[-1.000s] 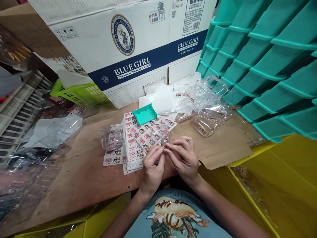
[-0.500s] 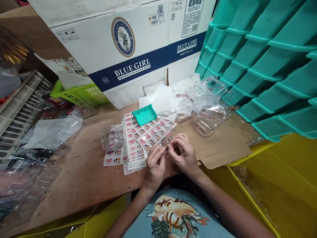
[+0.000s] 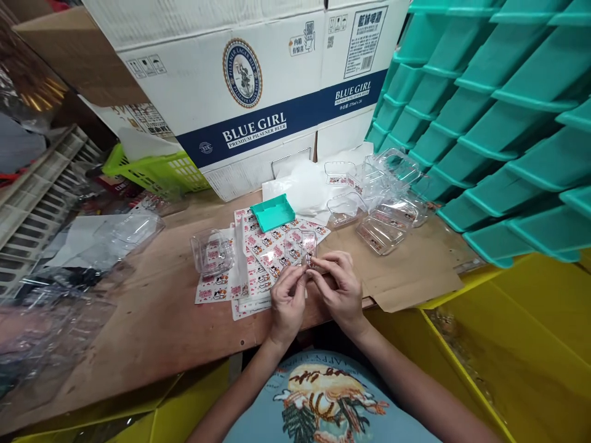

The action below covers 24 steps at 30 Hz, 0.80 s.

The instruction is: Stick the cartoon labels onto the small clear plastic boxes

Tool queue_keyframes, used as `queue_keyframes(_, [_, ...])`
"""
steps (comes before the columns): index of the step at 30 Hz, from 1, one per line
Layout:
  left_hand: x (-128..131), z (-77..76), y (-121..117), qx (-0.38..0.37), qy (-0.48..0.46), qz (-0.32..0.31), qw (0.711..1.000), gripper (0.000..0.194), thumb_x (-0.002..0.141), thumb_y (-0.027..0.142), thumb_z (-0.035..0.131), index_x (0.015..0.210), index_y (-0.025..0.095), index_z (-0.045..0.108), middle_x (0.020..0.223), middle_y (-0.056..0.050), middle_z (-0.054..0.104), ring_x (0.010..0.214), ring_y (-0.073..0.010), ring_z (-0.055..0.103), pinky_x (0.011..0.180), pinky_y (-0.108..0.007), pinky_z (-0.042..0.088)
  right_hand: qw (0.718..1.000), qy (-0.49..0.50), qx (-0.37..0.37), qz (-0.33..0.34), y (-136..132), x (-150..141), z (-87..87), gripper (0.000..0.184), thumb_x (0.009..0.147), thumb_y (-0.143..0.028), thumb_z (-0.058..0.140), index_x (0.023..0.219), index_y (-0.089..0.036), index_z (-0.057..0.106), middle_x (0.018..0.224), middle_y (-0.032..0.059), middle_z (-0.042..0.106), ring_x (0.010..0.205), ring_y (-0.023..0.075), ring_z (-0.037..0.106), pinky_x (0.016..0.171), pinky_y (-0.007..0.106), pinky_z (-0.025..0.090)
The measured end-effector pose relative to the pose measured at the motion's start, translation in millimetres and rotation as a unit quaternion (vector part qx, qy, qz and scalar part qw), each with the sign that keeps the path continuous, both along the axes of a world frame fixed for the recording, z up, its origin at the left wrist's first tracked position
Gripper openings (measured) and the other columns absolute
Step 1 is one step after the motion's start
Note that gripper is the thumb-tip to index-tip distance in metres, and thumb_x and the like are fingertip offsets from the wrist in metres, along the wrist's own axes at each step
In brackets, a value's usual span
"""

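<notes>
Over the near edge of the reddish-brown wooden table (image 3: pixel 161 295), the person's two bare hands meet in front of a light-blue printed shirt (image 3: pixel 314 394). Between them is a small, clear, rounded plastic case (image 3: pixel 301 241), just beyond the fingertips and in front of white sheets printed with pink lettering and cartoon cats (image 3: pixel 258 249). The left hand (image 3: pixel 288 298) has its thumb and forefinger clamped on the case's near edge. The right hand (image 3: pixel 340 289) brings its thumb and forefinger to the same spot, nearly together; from where I stand I cannot tell whether they grip the case or only press on it. An open teal plastic tray (image 3: pixel 273 213) lies on the far end of the sheets, and a clear plastic box (image 3: pixel 211 253) sits on their left side. Off to the right, more clear plastic containers (image 3: pixel 384 229), some with printed strips, are heaped on and beside flat brown paper (image 3: pixel 410 277). Behind stands a big white cardboard carton with a navy band (image 3: pixel 258 80), next to stacked teal plastic bins (image 3: pixel 489 129).
</notes>
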<state>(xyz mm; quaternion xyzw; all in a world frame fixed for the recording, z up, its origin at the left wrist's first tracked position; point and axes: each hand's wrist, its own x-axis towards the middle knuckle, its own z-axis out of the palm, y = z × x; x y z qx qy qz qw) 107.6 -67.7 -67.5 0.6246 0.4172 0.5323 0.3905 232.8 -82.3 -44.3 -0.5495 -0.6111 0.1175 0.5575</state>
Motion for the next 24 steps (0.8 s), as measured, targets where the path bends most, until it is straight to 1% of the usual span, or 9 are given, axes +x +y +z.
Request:
queue_keyframes(4, [0.7, 0.7, 1.1, 0.004, 0.007, -0.009, 1.000, 0.018, 0.094, 0.022, 0.056, 0.101, 0.019, 0.073, 0.096, -0.006, 0.070, 0.091, -0.0167, 0.065, 0.085, -0.030, 0.052, 0.998, -0.059, 0.015, 0.004, 5.1, -2.3, 3.8, 0.013, 0.091, -0.014, 0.056, 0.093, -0.023, 0.064, 0.089, 0.0067, 0.062, 0.092, 0.0251, 0.055, 0.085, 0.046, 0.047])
queue_keyframes(8, [1.9, 2.2, 0.4, 0.008, 0.021, -0.008, 1.000, 0.019, 0.095, 0.023, 0.054, 0.101, 0.019, 0.071, 0.097, -0.007, 0.070, 0.094, -0.0179, 0.065, 0.088, -0.032, 0.051, 0.987, -0.131, -0.001, 0.094, 16.8, 18.3, 18.3, 0.011, 0.089, -0.012, 0.052, 0.089, -0.021, 0.057, 0.088, 0.0077, 0.061, 0.090, 0.0249, 0.053, 0.083, 0.044, 0.047])
queue_keyframes(11, [1.7, 6.0, -1.0, 0.004, 0.032, -0.013, 0.999, 0.020, 0.096, 0.023, 0.051, 0.101, 0.019, 0.070, 0.098, -0.007, 0.069, 0.096, -0.0182, 0.064, 0.091, -0.033, 0.050, 0.978, -0.139, -0.045, 0.146, 29.7, 43.1, 31.7, 0.010, 0.089, -0.014, 0.051, 0.087, -0.020, 0.058, 0.086, 0.0067, 0.062, 0.086, 0.0227, 0.055, 0.078, 0.038, 0.047])
queue_keyframes(14, [1.3, 10.0, -1.7, 0.011, 0.062, -0.032, 0.998, 0.017, 0.095, 0.025, 0.054, 0.102, 0.019, 0.069, 0.098, -0.007, 0.069, 0.097, -0.0194, 0.064, 0.092, -0.035, 0.049, 0.965, -0.132, -0.127, 0.187, 41.7, 63.3, 45.0, 0.009, 0.088, -0.016, 0.055, 0.088, -0.019, 0.064, 0.082, 0.0042, 0.064, 0.077, 0.0185, 0.058, 0.072, 0.032, 0.048])
queue_keyframes(16, [1.5, 10.6, -1.4, 0.019, 0.077, -0.031, 0.996, 0.016, 0.094, 0.026, 0.056, 0.100, 0.019, 0.069, 0.096, -0.007, 0.070, 0.094, -0.0195, 0.064, 0.091, -0.035, 0.049, 0.951, -0.130, -0.170, 0.221, 46.6, 70.2, 52.1, 0.009, 0.085, -0.017, 0.059, 0.088, -0.018, 0.067, 0.081, 0.0032, 0.066, 0.074, 0.0167, 0.059, 0.070, 0.030, 0.048])
queue_keyframes(18, [1.9, 9.5, -1.0, 0.019, 0.083, -0.015, 0.996, 0.016, 0.094, 0.025, 0.054, 0.095, 0.019, 0.069, 0.091, -0.006, 0.070, 0.089, -0.0182, 0.064, 0.089, -0.033, 0.049, 0.945, -0.127, -0.179, 0.242, 49.4, 72.8, 56.4, 0.008, 0.083, -0.016, 0.060, 0.085, -0.018, 0.068, 0.081, 0.0035, 0.067, 0.074, 0.0164, 0.059, 0.070, 0.031, 0.048])
queue_keyframes(20, [2.2, 8.1, -0.9, 0.011, 0.087, -0.003, 0.996, 0.019, 0.096, 0.025, 0.052, 0.090, 0.019, 0.069, 0.085, -0.005, 0.069, 0.082, -0.0166, 0.063, 0.083, -0.030, 0.049, 0.945, -0.103, -0.186, 0.250, 51.6, 73.7, 57.6, 0.007, 0.081, -0.015, 0.060, 0.080, -0.018, 0.066, 0.081, 0.0035, 0.067, 0.075, 0.0167, 0.059, 0.071, 0.031, 0.049])
queue_keyframes(22, [2.1, 7.6, -1.0, 0.003, 0.092, 0.004, 0.996, 0.020, 0.096, 0.026, 0.052, 0.085, 0.019, 0.067, 0.079, -0.004, 0.067, 0.077, -0.0156, 0.062, 0.079, -0.028, 0.048, 0.940, -0.020, -0.222, 0.259, 55.3, 75.0, 56.5, 0.004, 0.080, -0.016, 0.063, 0.076, -0.018, 0.063, 0.080, 0.0028, 0.067, 0.075, 0.0166, 0.060, 0.070, 0.031, 0.049])
queue_keyframes(24, [1.9, 7.9, -1.1, -0.004, 0.096, 0.009, 0.995, 0.022, 0.096, 0.027, 0.052, 0.082, 0.019, 0.066, 0.077, -0.003, 0.066, 0.075, -0.0150, 0.061, 0.077, -0.027, 0.047, 0.921, 0.075, -0.266, 0.275, 60.8, 77.7, 54.9, 0.008, 0.079, -0.021, 0.065, 0.074, -0.019, 0.059, 0.077, 0.0016, 0.067, 0.073, 0.0163, 0.062, 0.069, 0.030, 0.050])
